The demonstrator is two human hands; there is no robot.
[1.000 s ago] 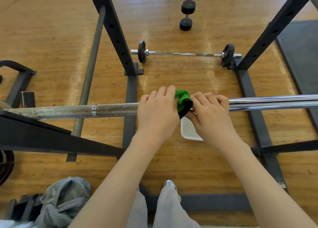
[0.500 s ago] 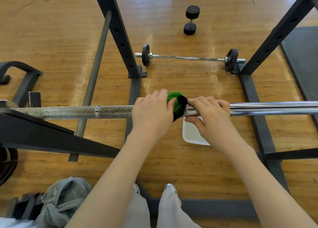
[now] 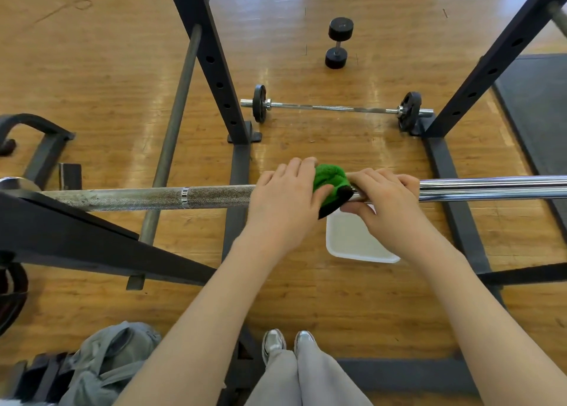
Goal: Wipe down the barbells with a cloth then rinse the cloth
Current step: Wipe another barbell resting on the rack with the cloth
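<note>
Wooden gym floor (image 3: 92, 77) is showing below while my left hand (image 3: 283, 201) is gripping the green cloth (image 3: 329, 181) around the barbell (image 3: 153, 197), my right hand (image 3: 389, 203) is clasping the bar, and both are hiding the middle.

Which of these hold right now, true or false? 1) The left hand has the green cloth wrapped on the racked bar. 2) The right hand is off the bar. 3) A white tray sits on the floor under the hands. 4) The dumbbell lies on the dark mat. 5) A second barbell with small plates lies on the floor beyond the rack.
1) True: the left hand grips the green cloth around the racked bar.
2) False: the right hand grips the bar beside the cloth.
3) True: the white tray is on the wood floor below.
4) False: the dumbbell rests on the wood floor.
5) True: the second barbell lies there.
</note>
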